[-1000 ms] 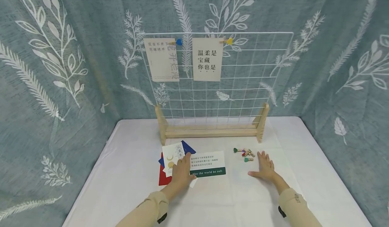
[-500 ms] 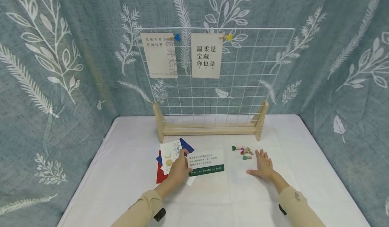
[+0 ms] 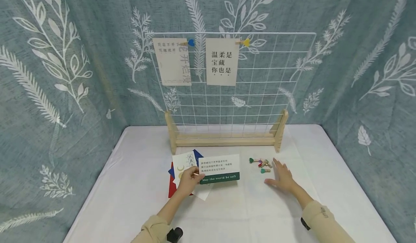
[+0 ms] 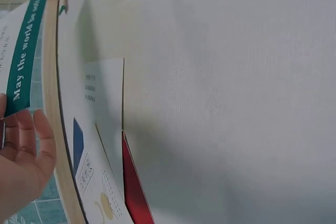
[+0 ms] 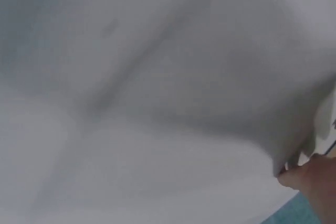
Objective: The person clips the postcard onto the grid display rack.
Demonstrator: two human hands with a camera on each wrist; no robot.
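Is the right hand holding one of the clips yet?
No, in the head view the right hand lies flat on the white tablecloth beside the small clips, fingers straight and holding nothing.

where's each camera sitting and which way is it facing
Head: worn high, faces forward and down at the wire grid and table; both forearms and hands show.
Left wrist: beside the left hand, looks along the tablecloth at the green-banded card it holds.
Right wrist: close over blurred white cloth; right hand at the edge.
Head and left wrist share that card.
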